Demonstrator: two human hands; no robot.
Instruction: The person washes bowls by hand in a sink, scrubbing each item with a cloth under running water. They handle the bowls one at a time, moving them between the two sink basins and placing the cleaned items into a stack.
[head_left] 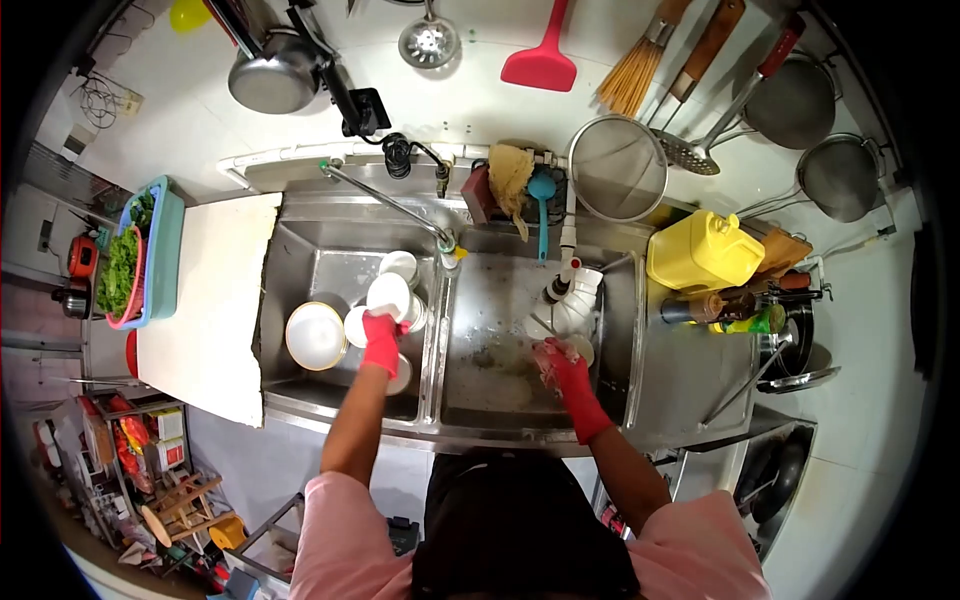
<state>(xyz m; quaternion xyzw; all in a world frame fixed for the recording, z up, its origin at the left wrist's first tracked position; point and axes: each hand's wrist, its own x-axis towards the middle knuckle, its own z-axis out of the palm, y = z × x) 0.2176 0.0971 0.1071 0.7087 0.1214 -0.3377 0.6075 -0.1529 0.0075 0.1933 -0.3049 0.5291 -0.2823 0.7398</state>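
Observation:
My left hand (384,338), in a red rubber glove, grips a white bowl (388,296) in the left sink basin, its fingers at the near rim. Other white bowls (398,265) lie under and around it, and a larger yellow-rimmed bowl (316,336) sits to the left. Over the right basin my right hand (560,366), also red-gloved, has its fingers bent round something whitish that is too small to make out. Just beyond it, a stack of white bowls (574,312) lies tilted against the basin's right side, with a small dish (580,349) beside the glove.
A metal faucet (390,206) reaches over the divider (433,340). A white board (205,300) lies left of the sink, beside a blue basket (165,255) of greens. On the right stand a yellow jug (704,250) and bottles (690,307). A strainer (618,168) hangs behind.

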